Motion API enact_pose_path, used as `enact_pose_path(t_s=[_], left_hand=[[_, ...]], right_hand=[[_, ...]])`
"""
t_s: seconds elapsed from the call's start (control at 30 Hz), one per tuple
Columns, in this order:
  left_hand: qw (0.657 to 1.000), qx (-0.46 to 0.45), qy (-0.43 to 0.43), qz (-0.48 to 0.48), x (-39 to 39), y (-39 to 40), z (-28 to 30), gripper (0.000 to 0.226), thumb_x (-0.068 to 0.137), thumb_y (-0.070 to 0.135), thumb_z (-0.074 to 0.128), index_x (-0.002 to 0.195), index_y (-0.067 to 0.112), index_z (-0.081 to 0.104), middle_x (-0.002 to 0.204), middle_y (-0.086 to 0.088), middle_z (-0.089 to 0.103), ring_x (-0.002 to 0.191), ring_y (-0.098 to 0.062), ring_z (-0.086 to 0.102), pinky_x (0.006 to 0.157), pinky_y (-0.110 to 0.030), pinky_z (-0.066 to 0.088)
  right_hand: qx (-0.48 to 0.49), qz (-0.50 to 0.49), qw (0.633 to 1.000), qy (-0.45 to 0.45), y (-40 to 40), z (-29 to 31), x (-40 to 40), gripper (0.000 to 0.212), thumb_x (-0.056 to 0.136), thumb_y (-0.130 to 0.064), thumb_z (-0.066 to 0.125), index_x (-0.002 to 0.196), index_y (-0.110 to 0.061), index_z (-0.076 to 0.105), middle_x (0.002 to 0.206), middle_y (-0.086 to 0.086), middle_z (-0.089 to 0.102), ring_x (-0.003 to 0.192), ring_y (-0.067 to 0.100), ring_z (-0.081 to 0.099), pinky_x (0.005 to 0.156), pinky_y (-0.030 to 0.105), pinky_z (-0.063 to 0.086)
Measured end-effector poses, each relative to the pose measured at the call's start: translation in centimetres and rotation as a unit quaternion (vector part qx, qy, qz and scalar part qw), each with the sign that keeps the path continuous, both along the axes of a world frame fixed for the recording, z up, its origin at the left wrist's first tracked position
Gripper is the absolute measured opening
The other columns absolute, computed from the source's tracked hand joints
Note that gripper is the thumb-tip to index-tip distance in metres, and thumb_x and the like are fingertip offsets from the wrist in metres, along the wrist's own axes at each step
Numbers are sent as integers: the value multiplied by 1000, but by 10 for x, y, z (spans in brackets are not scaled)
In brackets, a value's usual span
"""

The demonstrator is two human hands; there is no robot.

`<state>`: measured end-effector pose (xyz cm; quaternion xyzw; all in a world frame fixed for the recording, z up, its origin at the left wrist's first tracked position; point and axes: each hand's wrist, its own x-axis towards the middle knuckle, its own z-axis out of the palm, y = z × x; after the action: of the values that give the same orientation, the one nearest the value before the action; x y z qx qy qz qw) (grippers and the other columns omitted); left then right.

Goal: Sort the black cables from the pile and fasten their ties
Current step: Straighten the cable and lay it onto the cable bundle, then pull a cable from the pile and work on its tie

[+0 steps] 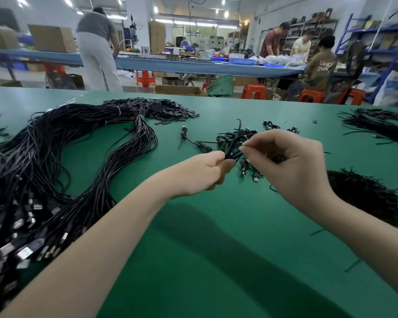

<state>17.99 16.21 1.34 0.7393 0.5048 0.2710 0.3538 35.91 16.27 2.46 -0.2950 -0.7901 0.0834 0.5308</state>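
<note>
My left hand [207, 174] grips a folded black cable [233, 143] above the green table [216, 237], its loose end sticking up. My right hand [290, 161] pinches a thin black tie at the cable's bundle, fingertips touching it just right of my left hand. Behind my hands lies a small pile of coiled tied cables [239, 135], with USB plugs [256, 179] showing below. A big heap of long black cables [55, 171] with silver USB plugs fills the left side.
A heap of flat black pieces [156, 109] lies at the back left. A mound of black ties [368, 196] sits at the right, more strands [377, 122] at the far right. People work at a blue bench behind, with orange stools.
</note>
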Motion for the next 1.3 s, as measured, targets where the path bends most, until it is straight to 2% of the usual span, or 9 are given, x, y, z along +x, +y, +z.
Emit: enact_pose_path(t_s=[0.13,0.27,0.43,0.5,0.6,0.73,0.9,1.03,1.3], left_hand=[[991,66,119,20,6,-2,-1,31,102,38,35,88,10,42,76,-4,49,66,-21,44,66,-35,40],[931,188,306,71,15,-9,-5,28,101,40,29,86,17,32,68,4,39,62,-27,37,60,-34,31],[859,320,400,-26,23,-15,-8,24,103,40,25,87,23,27,72,5,48,62,-20,47,71,-34,36],[911,252,319,-71,20,-13,-4,26,103,39,28,82,23,30,69,9,41,57,-8,40,69,-34,37],[994,82,4,-76,12,-6,-1,19,104,29,35,87,23,42,72,7,43,60,-6,38,65,-24,38],[948,-57,-310,56,6,6,-10,27,105,28,33,81,18,43,61,9,35,53,-9,33,59,-22,34],[925,-43,-326,189,5,16,-18,26,104,28,36,82,18,45,59,8,34,44,-6,30,45,-15,31],[929,-33,-299,214,4,17,-21,4,102,28,41,102,28,45,60,8,38,49,-8,35,57,-22,34],[947,-34,-255,195,2,22,-28,15,102,28,39,117,28,41,58,10,38,50,-8,36,59,-21,36]], right_hand=[[-11,0,1000,-19,0,1,-5,15,81,-9,74,83,-22,70,78,-16,68,69,0,62,62,17,50],[17,-2,979,-203,6,23,0,1,82,-22,71,82,-22,72,74,-17,68,71,0,60,65,9,44],[-298,108,853,-414,56,71,23,18,75,-48,71,79,-31,72,77,-13,70,68,-2,62,63,9,45],[-460,194,786,-363,75,61,29,17,77,-37,75,80,-21,70,81,-2,69,74,10,61,70,21,46],[-599,291,736,-118,82,26,24,9,73,-23,70,80,-17,71,80,0,69,75,14,64,69,27,49],[-595,229,750,174,67,-12,-16,6,83,-16,66,77,-18,67,70,-4,68,69,10,67,56,20,51],[-363,24,901,236,49,-37,-59,11,81,-16,72,70,-16,70,64,-2,67,62,11,59,66,29,52],[-378,22,887,265,45,-45,-61,7,78,-17,73,73,-15,70,66,-1,69,63,11,60,66,29,50],[-490,125,816,281,45,-49,-50,9,78,-16,77,81,-8,74,64,1,65,61,13,55,60,19,50]])
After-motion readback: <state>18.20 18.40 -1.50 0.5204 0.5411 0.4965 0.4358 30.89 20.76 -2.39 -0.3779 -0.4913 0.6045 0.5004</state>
